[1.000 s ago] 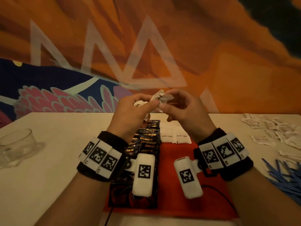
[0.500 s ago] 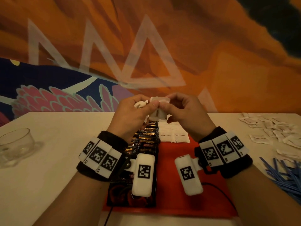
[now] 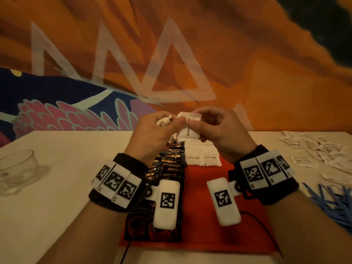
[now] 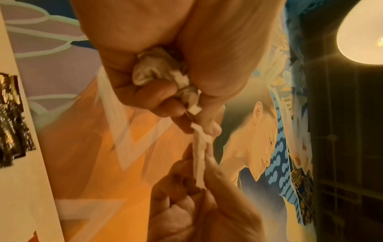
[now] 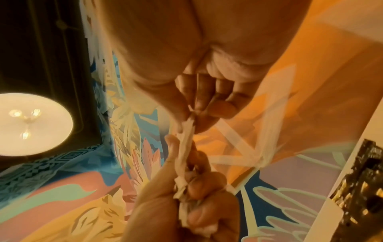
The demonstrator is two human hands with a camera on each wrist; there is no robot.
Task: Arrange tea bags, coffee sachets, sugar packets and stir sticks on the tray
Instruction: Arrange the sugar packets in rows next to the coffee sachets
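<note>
Both hands are raised above the far end of the red tray [image 3: 209, 229]. My left hand [image 3: 178, 121] and right hand [image 3: 195, 124] pinch the top edge of one white sugar packet [image 3: 187, 128] between thumb and forefinger. The left palm also grips a crumpled bunch of white packets [image 3: 163, 121], seen too as the bunch [image 4: 157, 72] in the left wrist view. The shared packet [image 4: 199, 147] [image 5: 186, 134] stretches between the two hands. On the tray lie a column of dark coffee sachets [image 3: 169, 164] and a row of brown sugar packets [image 3: 202, 159].
Loose white packets [image 3: 316, 151] are scattered on the white table at the right, with blue stir sticks [image 3: 335, 204] nearer me. A clear glass cup [image 3: 17, 170] stands at the left. A painted wall rises behind the table.
The packet between my hands was twisted and crumpled; now it hangs flat with its face toward me. Both hands stayed almost in place above the tray.
</note>
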